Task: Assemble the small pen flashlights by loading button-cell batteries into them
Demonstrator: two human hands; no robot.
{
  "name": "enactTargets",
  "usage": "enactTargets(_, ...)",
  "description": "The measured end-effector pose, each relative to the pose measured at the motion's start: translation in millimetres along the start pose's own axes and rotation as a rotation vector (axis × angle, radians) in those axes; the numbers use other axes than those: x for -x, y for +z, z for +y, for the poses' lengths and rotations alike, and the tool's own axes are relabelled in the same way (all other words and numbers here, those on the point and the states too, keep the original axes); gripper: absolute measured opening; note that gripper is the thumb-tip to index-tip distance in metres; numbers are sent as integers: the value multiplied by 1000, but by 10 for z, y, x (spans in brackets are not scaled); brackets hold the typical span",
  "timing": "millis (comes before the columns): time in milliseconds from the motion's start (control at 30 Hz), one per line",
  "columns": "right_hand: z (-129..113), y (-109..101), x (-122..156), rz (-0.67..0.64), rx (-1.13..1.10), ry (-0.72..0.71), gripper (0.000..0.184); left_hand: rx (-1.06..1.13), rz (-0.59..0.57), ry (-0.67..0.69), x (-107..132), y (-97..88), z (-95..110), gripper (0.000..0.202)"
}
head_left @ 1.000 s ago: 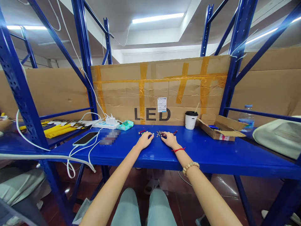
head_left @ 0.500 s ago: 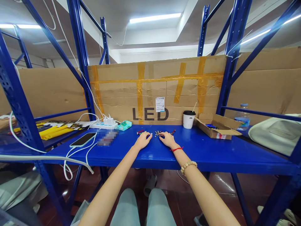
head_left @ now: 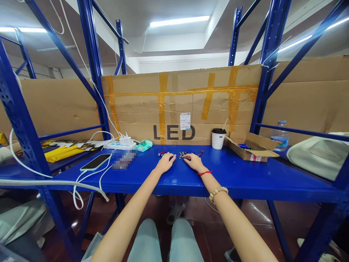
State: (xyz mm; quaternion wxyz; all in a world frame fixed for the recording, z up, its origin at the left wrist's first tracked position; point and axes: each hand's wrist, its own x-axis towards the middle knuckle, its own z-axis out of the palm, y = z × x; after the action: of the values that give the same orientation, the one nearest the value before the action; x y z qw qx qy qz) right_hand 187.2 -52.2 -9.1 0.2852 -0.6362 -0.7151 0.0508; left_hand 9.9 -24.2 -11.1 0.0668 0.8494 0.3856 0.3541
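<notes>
My left hand (head_left: pixel 164 163) rests on the blue tabletop (head_left: pixel 240 178), its fingers bent together around something too small to make out. Just beyond its knuckles lie small reddish and dark rod-shaped pieces (head_left: pixel 162 153). My right hand (head_left: pixel 194 162), with a red string and a beaded bracelet (head_left: pixel 219 193) on its wrist, reaches its bent, slightly parted fingers to a small pile of shiny metallic bits (head_left: pixel 183 154). Beside that hand's far side are more short red and dark pieces (head_left: pixel 201 153). The kind of these small parts is too small to tell.
A lidded paper cup (head_left: pixel 218 139) with a straw stands at the back, left of an open cardboard box (head_left: pixel 252 147). On the left are a phone (head_left: pixel 96 162), white cables, a power strip (head_left: pixel 120 145) and a green packet (head_left: pixel 144 145). A cardboard wall (head_left: pixel 131 109) closes the back.
My right hand's fingertips have shifted slightly left over the metallic bits. My left hand has hardly moved.
</notes>
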Motion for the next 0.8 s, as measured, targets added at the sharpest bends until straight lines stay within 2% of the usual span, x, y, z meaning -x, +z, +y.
enactTargets(267, -1, 3, -2, 16, -35, -10, 22, 7, -3, 12, -7, -8, 3, 28)
enactTargets(600, -2, -10, 6, 118, -89, 32, 23, -1, 12, 16, -5, 11, -7, 27)
enactTargets(800, -7, -38, 15, 171, -101, 87, 17, -13, 22, 15, -14, 45, -44, 23)
